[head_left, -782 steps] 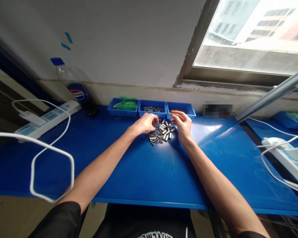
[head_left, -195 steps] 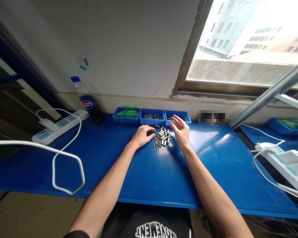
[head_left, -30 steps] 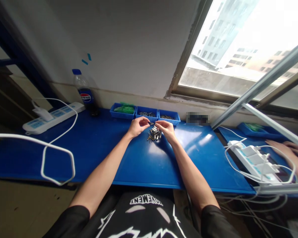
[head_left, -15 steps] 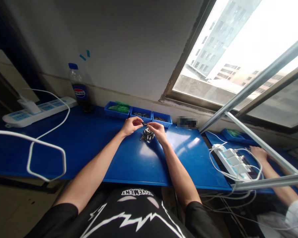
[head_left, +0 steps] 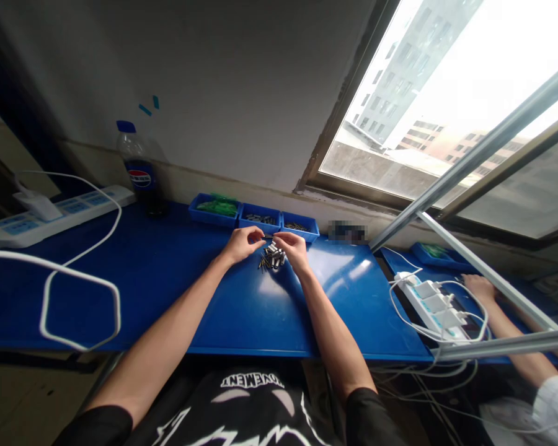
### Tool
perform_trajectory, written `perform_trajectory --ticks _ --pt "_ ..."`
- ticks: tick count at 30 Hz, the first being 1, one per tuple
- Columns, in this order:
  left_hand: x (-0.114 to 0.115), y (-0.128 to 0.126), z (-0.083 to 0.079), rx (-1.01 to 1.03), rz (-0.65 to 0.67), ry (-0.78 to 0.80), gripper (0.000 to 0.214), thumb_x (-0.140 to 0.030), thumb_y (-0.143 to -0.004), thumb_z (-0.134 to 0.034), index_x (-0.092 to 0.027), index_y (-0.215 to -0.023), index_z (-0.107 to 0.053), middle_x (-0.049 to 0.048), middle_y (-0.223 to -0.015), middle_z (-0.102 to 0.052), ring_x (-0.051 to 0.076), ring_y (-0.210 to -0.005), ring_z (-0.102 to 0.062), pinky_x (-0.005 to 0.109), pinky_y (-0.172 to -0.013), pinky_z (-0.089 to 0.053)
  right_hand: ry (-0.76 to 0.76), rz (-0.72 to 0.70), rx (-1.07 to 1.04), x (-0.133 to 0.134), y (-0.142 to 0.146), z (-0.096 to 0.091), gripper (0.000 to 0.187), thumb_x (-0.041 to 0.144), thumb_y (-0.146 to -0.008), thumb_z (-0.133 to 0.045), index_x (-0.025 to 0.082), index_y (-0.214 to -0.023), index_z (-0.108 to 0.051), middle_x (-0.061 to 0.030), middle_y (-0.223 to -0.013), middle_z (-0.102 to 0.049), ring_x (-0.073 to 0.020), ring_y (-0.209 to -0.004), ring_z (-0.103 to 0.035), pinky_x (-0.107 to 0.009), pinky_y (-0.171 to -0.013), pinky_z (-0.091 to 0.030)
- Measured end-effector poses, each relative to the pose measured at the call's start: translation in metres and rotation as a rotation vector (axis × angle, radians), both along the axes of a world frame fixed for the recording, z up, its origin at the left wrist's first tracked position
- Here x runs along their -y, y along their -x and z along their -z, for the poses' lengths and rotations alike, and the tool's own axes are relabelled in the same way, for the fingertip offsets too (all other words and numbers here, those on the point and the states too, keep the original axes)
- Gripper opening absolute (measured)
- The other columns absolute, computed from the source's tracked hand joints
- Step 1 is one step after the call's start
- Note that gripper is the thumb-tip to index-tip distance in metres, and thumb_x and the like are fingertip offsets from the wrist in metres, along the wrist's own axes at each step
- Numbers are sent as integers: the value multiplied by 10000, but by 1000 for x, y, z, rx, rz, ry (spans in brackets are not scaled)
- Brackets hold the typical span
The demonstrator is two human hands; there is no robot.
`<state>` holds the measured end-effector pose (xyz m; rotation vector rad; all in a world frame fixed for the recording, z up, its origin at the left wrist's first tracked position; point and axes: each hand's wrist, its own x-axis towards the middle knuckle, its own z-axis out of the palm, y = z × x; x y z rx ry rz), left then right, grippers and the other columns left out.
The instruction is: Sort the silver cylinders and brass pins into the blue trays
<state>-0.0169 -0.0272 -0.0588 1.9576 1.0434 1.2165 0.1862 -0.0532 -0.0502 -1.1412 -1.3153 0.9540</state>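
Observation:
Above the blue table, my left hand pinches one end of a small dark, thin rod-like piece. The other end meets the fingertips of my right hand, which is also closed in a pinch. The piece is too small to name more exactly. Just below my fingers lies a loose pile of small metal parts, some silver cylinders and some thin dark pins with brassy tints. Behind my hands stand two blue bins of small parts, a middle bin and a right bin.
A left bin holds green packets. Farther left are a cola bottle and a white power strip with a looping white cable. To the right, a metal frame, another power strip and another person's hand show.
The view has shifted slightly, so the scene sits a little farther left. Both hands keep their pinch on the small dark piece above the pile.

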Motion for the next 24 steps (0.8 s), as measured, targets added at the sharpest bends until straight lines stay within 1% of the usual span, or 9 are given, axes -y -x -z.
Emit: perform_trajectory --ticks 2,4,6,7,9,12,15,19,24 --pt "0 4 0 -124 52 -9 230 -391 -770 -776 -196 -889 -756 45 -830 -772 197 -752 -715 283 -711 -564 -56 95 -46 -4 -3 1 446 522 -740 -797 193 -1042 -774 -108 -1033 -797 -264 -942 -747 -428 -927 -594" --pt "-1 7 1 -220 118 6 220 -366 -746 -783 -196 -884 -759 41 -815 -767 196 -745 -710 274 -708 -554 -107 165 -78 -8 -7 2 532 507 -758 -785 192 -1183 -730 -133 -1219 -758 -272 -1084 -728 -434 -1004 -573" --pt "-2 8 2 -281 136 10 216 -337 -734 -776 -187 -888 -760 42 -815 -764 193 -739 -702 268 -698 -543 -132 204 -93 -11 -11 5 605 481 -757 -789 187 -1276 -684 -148 -1313 -719 -279 -1142 -713 -443 -1031 -564" --pt "-1 8 3 -303 135 8 209 -320 -736 -765 -180 -891 -760 44 -815 -761 191 -735 -697 265 -690 -535 -133 214 -98 -12 -13 6 611 468 -757 -787 184 -1287 -674 -151 -1317 -716 -280 -1137 -715 -447 -1027 -566" --pt "0 6 2 -343 135 4 184 -281 -754 -731 -168 -897 -757 48 -816 -758 188 -734 -691 260 -685 -521 -125 225 -116 -13 -16 9 559 437 -759 -773 174 -1243 -686 -150 -1268 -736 -277 -1073 -734 -447 -989 -581" --pt "4 2 -1 -411 120 -15 157 -216 -785 -676 -175 -916 -753 52 -836 -761 191 -750 -697 265 -716 -515 -106 219 -128 -13 -17 12 438 394 -765 -741 169 -1139 -708 -141 -1176 -765 -253 -927 -753 -420 -884 -606" --pt "8 -1 -4 -489 92 -58 161 -149 -803 -629 -199 -913 -736 54 -889 -767 199 -787 -705 269 -735 -505 -92 203 -113 -13 -15 13 393 385 -773 -729 172 -1103 -712 -131 -1118 -777 -228 -823 -748 -389 -800 -607" --pt "11 -4 -6 -550 96 -86 160 -89 -821 -592 -205 -869 -691 57 -908 -758 205 -815 -703 271 -731 -488 -89 185 -78 -12 -14 14 392 412 -798 -720 182 -1115 -708 -120 -1101 -780 -209 -783 -741 -368 -769 -600" --pt "9 0 -3 -524 124 -80 185 -60 -832 -586 -203 -907 -675 60 -924 -745 197 -819 -695 259 -740 -494 -96 194 -66 -11 -16 13 378 412 -804 -710 174 -1098 -708 -120 -1059 -779 -199 -744 -730 -360 -751 -593"
